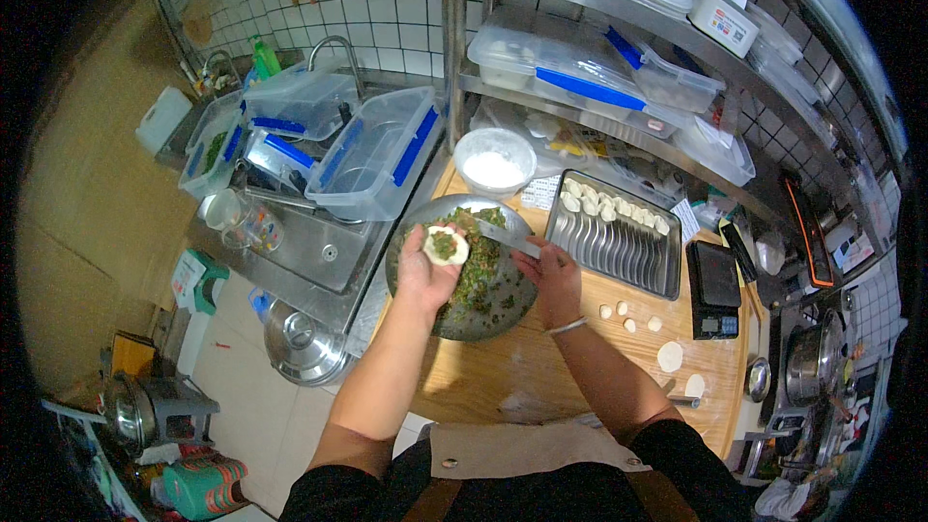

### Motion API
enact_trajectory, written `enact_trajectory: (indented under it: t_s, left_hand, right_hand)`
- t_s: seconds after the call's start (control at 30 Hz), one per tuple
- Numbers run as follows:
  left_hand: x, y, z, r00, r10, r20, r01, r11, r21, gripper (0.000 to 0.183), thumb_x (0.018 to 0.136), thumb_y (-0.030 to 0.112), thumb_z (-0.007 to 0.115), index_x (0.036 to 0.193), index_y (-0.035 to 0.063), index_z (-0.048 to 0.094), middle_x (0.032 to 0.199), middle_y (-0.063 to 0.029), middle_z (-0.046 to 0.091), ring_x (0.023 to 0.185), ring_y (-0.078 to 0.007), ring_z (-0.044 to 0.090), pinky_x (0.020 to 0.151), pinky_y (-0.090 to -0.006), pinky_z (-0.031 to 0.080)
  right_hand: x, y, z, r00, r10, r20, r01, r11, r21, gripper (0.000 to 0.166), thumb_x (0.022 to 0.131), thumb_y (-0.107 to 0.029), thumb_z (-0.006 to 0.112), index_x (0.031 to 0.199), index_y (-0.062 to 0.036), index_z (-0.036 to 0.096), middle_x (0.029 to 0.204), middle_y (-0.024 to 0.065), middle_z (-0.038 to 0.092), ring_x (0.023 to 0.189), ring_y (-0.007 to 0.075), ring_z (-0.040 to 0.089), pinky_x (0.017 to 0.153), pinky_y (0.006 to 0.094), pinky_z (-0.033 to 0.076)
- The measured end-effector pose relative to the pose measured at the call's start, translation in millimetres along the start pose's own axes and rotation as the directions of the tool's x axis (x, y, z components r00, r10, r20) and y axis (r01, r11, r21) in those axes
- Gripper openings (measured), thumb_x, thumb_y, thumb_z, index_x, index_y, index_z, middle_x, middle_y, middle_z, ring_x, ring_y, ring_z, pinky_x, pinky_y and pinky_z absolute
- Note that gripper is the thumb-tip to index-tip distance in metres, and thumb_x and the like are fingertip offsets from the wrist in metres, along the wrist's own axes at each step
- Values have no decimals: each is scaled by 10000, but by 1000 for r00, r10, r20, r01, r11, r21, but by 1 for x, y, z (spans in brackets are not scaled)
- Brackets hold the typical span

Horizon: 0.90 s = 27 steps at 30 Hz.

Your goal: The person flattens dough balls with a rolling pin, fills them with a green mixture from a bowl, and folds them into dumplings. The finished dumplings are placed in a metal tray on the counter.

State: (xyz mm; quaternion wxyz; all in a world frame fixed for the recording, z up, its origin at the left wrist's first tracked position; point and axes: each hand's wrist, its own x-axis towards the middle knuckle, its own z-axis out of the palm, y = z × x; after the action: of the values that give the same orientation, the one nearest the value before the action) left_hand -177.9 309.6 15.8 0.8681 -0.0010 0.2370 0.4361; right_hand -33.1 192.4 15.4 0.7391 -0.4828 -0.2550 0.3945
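Note:
On my left hand [424, 272] rests a round dough wrapper [438, 258] with a small mound of green filling at its middle. My right hand [549, 277] grips a flat metal filling spatula [511, 238], whose far end touches the chopped filling [475, 279]. That filling lies spread in a wide metal bowl [500, 322], beneath both hands. To the right of the bowl, a ridged metal tray [612, 250] carries a row of folded dumplings [607, 208] along its far side. Small dough pieces [629, 325] and flat wrappers [670, 357] lie on the wooden board [500, 377].
A bowl of white flour [493, 168] stands behind the filling bowl. A black digital scale [713, 290] sits right of the tray. Steel shelving [580, 105] overhangs the back of the board. At left, clear plastic bins [373, 159] cover part of the steel sink [312, 261].

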Motion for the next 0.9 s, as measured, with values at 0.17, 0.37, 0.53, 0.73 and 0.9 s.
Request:
enact_trajectory:
  t_s: [0.17,0.37,0.53,0.73,0.9]
  left_hand:
    - [-5,-14,31,999,-39,-37,37,998,-43,380,910,324,313,973,-22,458,912,-152,548,875,-268,544,821,-369,454]
    - [10,-9,15,997,-14,-72,12,1000,-26,400,920,327,270,976,-26,451,915,-147,548,853,-270,552,791,-377,471]
    - [-2,-17,25,998,-55,-8,55,996,66,401,924,340,245,968,10,468,940,-143,553,882,-258,554,786,-409,462]
    - [-5,-12,16,999,-43,-14,43,997,57,438,922,365,228,1007,4,461,970,-157,556,915,-268,549,816,-399,450]
    - [-11,-16,16,994,-45,97,38,996,79,474,922,377,219,1037,-10,467,972,-161,557,904,-276,550,813,-374,462]
  right_hand:
    - [-28,-8,9,558,-365,745,824,139,-550,278,826,-97,506,1098,-35,509,1042,129,562,914,281,571,805,329,458]
    - [-33,-39,12,699,-371,611,715,369,-594,349,767,-28,533,1108,-99,519,1109,136,517,949,307,543,804,353,459]
    - [-12,-35,6,494,-294,818,868,108,-486,311,771,-44,529,1081,-61,530,1037,142,556,916,307,559,783,342,471]
    - [-16,-51,7,894,-264,363,422,767,-483,223,859,-108,465,1008,48,524,952,142,586,839,263,600,738,314,496]
    - [-10,-46,10,978,204,34,-194,964,-182,281,902,-161,402,1012,81,494,911,156,586,812,229,609,703,289,504]
